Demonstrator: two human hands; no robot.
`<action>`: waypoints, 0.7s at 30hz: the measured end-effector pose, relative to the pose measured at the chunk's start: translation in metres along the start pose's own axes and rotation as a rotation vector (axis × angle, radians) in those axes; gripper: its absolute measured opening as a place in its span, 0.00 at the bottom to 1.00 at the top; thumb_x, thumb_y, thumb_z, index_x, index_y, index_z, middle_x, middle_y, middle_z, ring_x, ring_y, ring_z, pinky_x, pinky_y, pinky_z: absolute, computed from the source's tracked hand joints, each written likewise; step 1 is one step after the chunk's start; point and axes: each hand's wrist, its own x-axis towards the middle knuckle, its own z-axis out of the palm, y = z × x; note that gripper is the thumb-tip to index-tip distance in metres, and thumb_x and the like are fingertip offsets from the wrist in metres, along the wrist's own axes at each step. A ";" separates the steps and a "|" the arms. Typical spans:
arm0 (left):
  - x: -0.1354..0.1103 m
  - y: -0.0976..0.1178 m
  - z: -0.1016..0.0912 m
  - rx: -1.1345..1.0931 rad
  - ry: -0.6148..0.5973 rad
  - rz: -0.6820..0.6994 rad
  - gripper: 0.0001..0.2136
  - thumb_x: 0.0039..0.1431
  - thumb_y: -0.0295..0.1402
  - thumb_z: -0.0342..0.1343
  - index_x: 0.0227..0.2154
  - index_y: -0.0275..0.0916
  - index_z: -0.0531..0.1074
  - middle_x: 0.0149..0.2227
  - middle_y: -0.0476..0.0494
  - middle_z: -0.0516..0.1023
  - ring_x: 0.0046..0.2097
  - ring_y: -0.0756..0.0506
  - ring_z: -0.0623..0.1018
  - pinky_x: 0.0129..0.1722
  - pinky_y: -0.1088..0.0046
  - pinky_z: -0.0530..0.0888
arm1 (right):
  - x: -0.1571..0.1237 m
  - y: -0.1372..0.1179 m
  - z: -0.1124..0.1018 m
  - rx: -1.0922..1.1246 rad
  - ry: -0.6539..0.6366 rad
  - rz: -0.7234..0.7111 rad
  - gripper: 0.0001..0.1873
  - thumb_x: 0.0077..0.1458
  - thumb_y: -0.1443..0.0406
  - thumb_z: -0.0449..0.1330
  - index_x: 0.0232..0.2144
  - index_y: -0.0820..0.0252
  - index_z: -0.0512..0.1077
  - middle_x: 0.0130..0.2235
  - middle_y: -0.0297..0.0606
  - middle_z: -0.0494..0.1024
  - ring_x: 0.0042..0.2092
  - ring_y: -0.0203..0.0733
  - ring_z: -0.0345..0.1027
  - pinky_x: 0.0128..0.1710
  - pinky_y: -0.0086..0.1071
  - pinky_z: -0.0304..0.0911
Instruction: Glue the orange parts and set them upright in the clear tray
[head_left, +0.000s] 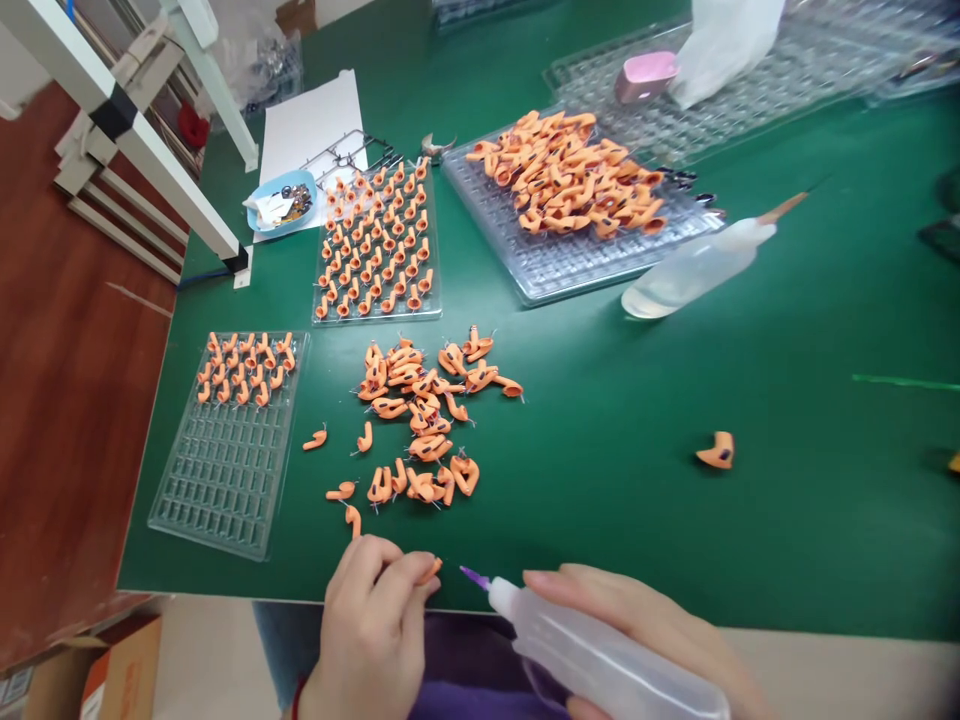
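Near the table's front edge my left hand [375,622] pinches a small orange earbud shell [430,570], mostly hidden by the fingers. My right hand [634,612] is wrapped around a translucent squeeze bottle [600,650], which lies tilted with its purple needle tip [474,577] pointing at that shell, a short gap apart. Just beyond my left hand, a loose orange earbud shell [353,520] lies on the green table. Farther back is a scattered group of earbud shells [427,415], several with thin wires sticking out.
At left stands a partly filled clear tray [217,480]; behind it, a fuller tray [375,245]. A heaped tray [570,180] sits at the back, beside a second bottle [694,270]. One orange piece [718,450] lies at right. A blue dish [283,200] holds small parts.
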 end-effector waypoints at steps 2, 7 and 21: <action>0.000 0.000 0.000 -0.014 -0.008 0.000 0.08 0.70 0.23 0.52 0.42 0.38 0.75 0.33 0.47 0.73 0.33 0.49 0.75 0.34 0.74 0.74 | 0.001 0.000 -0.001 -0.013 -0.017 0.015 0.25 0.62 0.63 0.54 0.61 0.59 0.64 0.42 0.46 0.80 0.40 0.52 0.78 0.43 0.40 0.77; 0.001 0.000 0.000 -0.028 -0.005 0.004 0.07 0.69 0.23 0.53 0.42 0.38 0.75 0.33 0.47 0.73 0.33 0.49 0.75 0.34 0.75 0.74 | -0.001 -0.002 -0.001 0.002 -0.042 0.033 0.26 0.62 0.61 0.55 0.62 0.57 0.64 0.43 0.43 0.80 0.42 0.48 0.78 0.47 0.36 0.76; 0.000 -0.001 0.001 -0.048 0.003 -0.014 0.08 0.68 0.22 0.54 0.42 0.38 0.76 0.32 0.47 0.73 0.33 0.49 0.75 0.34 0.75 0.74 | -0.001 -0.003 -0.003 -0.003 -0.072 0.059 0.24 0.66 0.56 0.54 0.62 0.51 0.63 0.40 0.42 0.81 0.39 0.51 0.79 0.43 0.39 0.77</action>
